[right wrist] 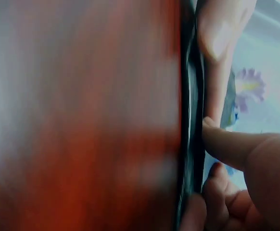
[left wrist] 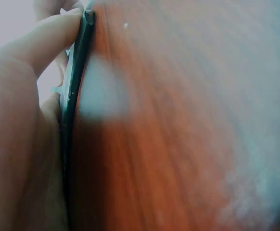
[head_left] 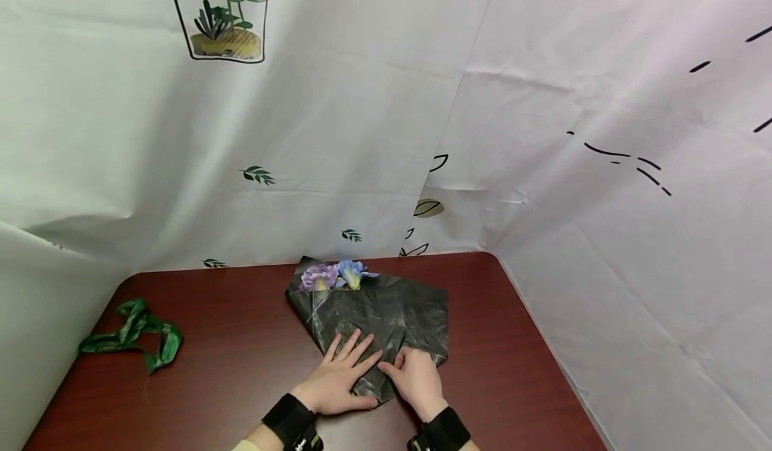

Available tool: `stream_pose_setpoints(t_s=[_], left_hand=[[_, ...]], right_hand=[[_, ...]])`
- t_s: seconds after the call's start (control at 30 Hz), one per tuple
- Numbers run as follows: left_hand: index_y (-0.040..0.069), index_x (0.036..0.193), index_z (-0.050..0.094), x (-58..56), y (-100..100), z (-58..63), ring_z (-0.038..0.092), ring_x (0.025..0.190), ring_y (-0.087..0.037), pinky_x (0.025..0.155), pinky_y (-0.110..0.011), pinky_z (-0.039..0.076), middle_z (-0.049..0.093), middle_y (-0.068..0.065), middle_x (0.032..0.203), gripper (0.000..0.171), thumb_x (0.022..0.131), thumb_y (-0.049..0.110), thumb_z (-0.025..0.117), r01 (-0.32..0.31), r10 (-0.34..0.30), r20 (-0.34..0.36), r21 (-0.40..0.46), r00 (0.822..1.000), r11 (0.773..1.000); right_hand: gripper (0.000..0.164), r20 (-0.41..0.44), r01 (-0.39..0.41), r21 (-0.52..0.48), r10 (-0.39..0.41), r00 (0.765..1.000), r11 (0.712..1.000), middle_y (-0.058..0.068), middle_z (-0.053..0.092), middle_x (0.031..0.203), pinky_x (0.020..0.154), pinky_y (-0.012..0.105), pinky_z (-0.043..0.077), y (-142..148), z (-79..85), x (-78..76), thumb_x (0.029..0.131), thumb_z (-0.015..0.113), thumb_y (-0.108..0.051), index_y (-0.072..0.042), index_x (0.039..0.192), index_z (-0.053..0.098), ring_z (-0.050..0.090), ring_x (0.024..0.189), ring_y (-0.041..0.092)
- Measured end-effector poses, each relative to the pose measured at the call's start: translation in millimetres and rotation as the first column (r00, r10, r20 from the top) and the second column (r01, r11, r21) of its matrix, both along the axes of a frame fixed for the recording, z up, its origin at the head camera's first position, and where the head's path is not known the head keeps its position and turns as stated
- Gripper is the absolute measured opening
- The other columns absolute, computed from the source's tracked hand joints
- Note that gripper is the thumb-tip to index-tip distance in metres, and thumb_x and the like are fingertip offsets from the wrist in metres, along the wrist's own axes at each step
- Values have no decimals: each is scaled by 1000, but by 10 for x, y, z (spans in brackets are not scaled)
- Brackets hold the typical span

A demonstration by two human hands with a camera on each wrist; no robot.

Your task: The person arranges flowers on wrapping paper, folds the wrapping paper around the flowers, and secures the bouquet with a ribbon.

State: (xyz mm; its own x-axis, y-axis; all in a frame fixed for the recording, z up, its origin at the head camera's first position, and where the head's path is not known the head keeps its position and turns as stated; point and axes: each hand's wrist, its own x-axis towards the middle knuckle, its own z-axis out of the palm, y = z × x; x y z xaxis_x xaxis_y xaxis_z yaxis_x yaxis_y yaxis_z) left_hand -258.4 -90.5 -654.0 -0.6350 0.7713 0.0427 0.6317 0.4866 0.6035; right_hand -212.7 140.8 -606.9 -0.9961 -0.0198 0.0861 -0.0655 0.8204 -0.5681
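Two artificial flowers, one purple [head_left: 319,277] and one blue [head_left: 352,274], poke out of a sheet of black wrapping paper [head_left: 416,303] folded over them; their stems are hidden. My left hand [head_left: 340,377] lies flat on the lower part of the wrap, fingers spread. Beside it, my right hand [head_left: 416,377] has its fingers curled and pinches the wrap near its lower right edge. In the right wrist view the thumb [right wrist: 226,142] presses against the paper's dark edge [right wrist: 192,106]. The left wrist view shows the thumb [left wrist: 58,36] along the paper.
A crumpled green ribbon [head_left: 135,334] lies on the left of the reddish-brown table [head_left: 241,317]. Printed white cloth [head_left: 338,102] hangs behind the table and along both sides. Each wrist wears a black band [head_left: 445,429].
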Motion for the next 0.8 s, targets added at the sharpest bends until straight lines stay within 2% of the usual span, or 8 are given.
stream_pose_setpoints(t_s=[0.2, 0.37, 0.57, 0.63, 0.73, 0.8], left_hand=[[27, 176, 39, 29, 27, -4, 3, 172, -39, 132, -61, -11, 15, -5, 187, 88, 105, 74, 59, -9, 10, -12, 30, 1000, 1000], [25, 175, 41, 37, 39, 12, 4, 172, -39, 129, -57, -12, 18, -7, 186, 88, 104, 74, 61, -24, 25, -29, 24, 999, 999], [24, 176, 40, 39, 12, 36, 3, 172, -40, 128, -38, -27, 18, -9, 186, 88, 105, 72, 60, -12, 13, -35, 29, 999, 999], [24, 176, 38, 33, 11, 47, 2, 172, -39, 127, -36, -30, 16, -9, 187, 88, 106, 72, 59, 3, -1, -35, 34, 999, 999], [25, 177, 36, 20, 13, 53, 1, 172, -38, 128, -40, -28, 15, -9, 187, 88, 106, 73, 58, 13, -11, -33, 34, 999, 999], [26, 177, 35, 9, 19, 55, 0, 172, -37, 131, -48, -22, 15, -8, 187, 89, 106, 74, 57, 14, -14, -36, 21, 999, 1000]], right_hand=[[39, 57, 29, -58, -26, 998, 998, -8, 43, 57, 48, 26, 30, 112, -25, -158, 98, 88, -30, -18, 75, 58, 38, 48, 8], [36, 97, 32, -78, -24, 995, 996, -6, 46, 58, 48, 25, 30, 138, -24, -200, 98, 87, -28, -16, 79, 60, 40, 49, 10], [32, 111, 37, -94, -26, 993, 995, -5, 46, 59, 48, 25, 29, 129, -19, -220, 100, 86, -25, -16, 83, 61, 38, 49, 10], [31, 120, 32, -101, -20, 993, 994, -5, 46, 58, 47, 25, 29, 143, -21, -223, 101, 85, -27, -15, 84, 62, 38, 48, 10], [30, 116, 30, -113, -17, 993, 993, -6, 46, 58, 47, 25, 30, 164, -31, -228, 102, 83, -31, -15, 86, 63, 38, 48, 9], [30, 91, 30, -125, -19, 996, 992, -6, 45, 58, 47, 25, 30, 177, -43, -230, 102, 83, -30, -14, 88, 63, 38, 47, 9]])
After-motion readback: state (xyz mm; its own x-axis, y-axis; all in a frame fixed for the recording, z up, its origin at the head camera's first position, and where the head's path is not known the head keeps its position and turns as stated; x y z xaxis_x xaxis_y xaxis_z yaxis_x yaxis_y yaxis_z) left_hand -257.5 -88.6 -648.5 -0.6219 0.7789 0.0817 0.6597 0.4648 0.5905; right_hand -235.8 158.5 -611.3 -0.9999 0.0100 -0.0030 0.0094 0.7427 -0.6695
